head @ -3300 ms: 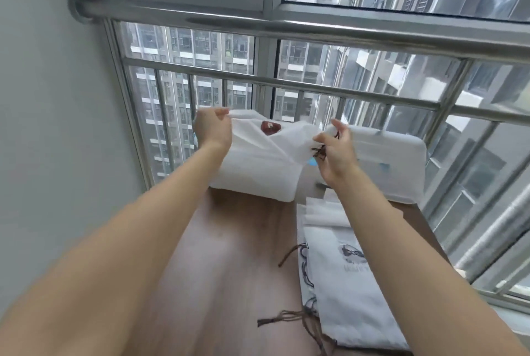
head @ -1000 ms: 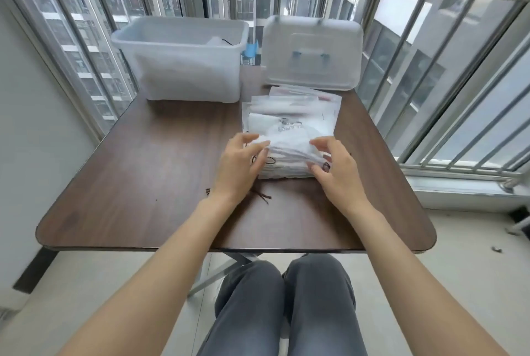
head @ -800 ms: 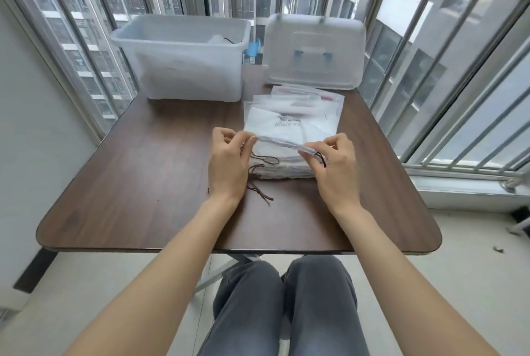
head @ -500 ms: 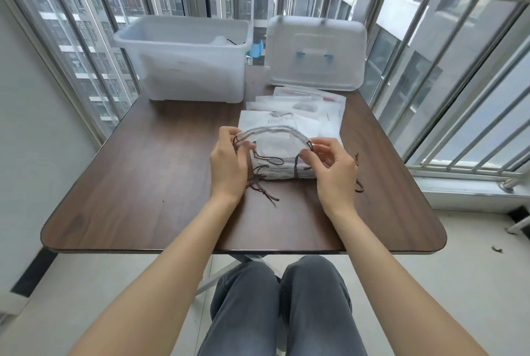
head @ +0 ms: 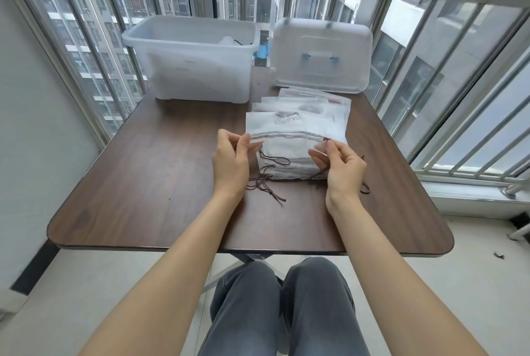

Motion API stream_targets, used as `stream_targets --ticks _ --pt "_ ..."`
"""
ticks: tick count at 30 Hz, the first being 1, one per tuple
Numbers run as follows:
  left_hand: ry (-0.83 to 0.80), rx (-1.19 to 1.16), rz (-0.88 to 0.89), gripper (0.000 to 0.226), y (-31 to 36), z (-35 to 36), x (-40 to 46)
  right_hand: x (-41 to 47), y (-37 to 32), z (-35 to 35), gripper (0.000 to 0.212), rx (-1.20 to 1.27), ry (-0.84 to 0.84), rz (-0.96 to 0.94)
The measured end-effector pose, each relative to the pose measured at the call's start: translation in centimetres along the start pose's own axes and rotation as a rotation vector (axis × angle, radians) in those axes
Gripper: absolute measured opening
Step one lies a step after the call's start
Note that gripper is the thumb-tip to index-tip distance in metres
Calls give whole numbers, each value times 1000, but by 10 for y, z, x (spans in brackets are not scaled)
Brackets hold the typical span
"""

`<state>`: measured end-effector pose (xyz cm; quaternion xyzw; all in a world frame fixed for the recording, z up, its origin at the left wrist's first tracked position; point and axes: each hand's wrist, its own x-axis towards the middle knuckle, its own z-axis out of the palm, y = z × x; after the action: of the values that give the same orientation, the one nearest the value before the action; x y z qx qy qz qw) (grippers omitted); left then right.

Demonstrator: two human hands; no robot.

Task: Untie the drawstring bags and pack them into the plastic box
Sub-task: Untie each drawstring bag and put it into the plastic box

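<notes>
Head view: the person's left hand (head: 231, 156) and right hand (head: 342, 165) each pinch one end of the gathered mouth of the topmost white fabric drawstring bag (head: 288, 152), holding it stretched just above the stack of similar white bags (head: 301, 117) on the dark brown wooden table (head: 143, 183). Thin brown drawstring cords (head: 265, 183) trail loose from the stack's near edge onto the tabletop. Judged from this layout, the task is at an early stage: the bag in hand is being opened, and a thick pile remains unpacked. At the table's far edge, well apart from the stack, stands the open translucent plastic box (head: 198, 69); only a little white fabric with a dark cord shows above its rim, and its fill level cannot be told. Beside it lies the box's translucent lid with blue handle clips (head: 319, 54).
</notes>
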<state>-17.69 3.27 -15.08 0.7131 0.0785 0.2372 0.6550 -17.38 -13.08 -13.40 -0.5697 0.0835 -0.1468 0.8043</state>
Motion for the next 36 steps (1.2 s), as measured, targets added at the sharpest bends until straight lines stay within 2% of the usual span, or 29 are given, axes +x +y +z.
stream_targets --ticks 4,10,13,15,17,21,24,30,34,36 --pt "42 -86 -14 21 3 0 2 2 -2 -2 18 161 3 78" --pt "87 -162 -15 25 5 -1 2 4 -10 -1 18 634 -1 302" --pt "82 -271 -79 24 8 -4 3 4 -13 0 23 689 9 307" --pt "69 -316 -121 25 10 -7 4 3 -11 3 26 558 13 257" --pt "72 -358 -163 24 11 -9 5 3 -9 3 26 277 -42 127" --pt "35 -319 -112 25 8 -8 7 1 -6 -1 22 -473 -189 -364" --pt "-7 -277 -84 26 5 -7 8 2 -6 -6 18 -775 -203 -679" --pt "1 -234 -63 24 7 -8 7 14 -8 -24 22 -959 -193 -708" --pt "-74 100 119 14 7 -5 2 9 -9 -18 13 -1083 -230 -700" --pt "-150 241 218 20 8 -3 -3 9 -8 -18 19 -1143 -249 -662"
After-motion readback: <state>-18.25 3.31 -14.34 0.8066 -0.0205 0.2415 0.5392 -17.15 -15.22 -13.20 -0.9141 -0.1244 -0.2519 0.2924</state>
